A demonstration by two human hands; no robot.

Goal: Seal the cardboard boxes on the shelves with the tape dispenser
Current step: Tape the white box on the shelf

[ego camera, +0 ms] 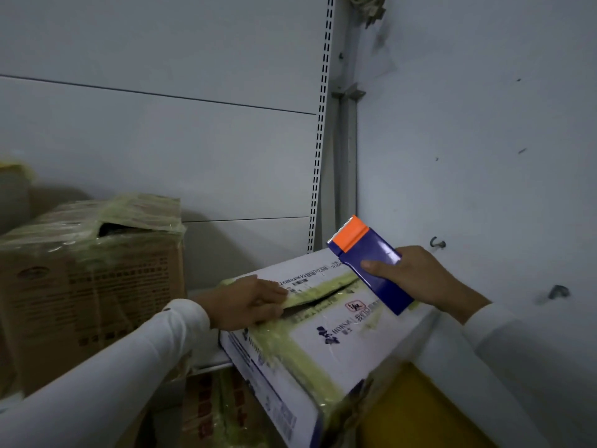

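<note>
A white cardboard box [326,337] with blue print and strips of yellowish tape lies on the shelf, its top flaps parted along a dark gap. My left hand [248,305] rests on the near flap at the gap's left end, fingers pressing on the taped edge. My right hand [420,279] grips a blue tape dispenser [368,263] with an orange toothed tip, held just above the box's far right corner, the tip pointing up and away.
A brown cardboard box [93,279] wrapped in yellowish tape stands to the left on the same shelf. The slotted shelf upright [319,140] and grey wall rise behind. More boxes [210,412] and a yellow object [416,412] sit below.
</note>
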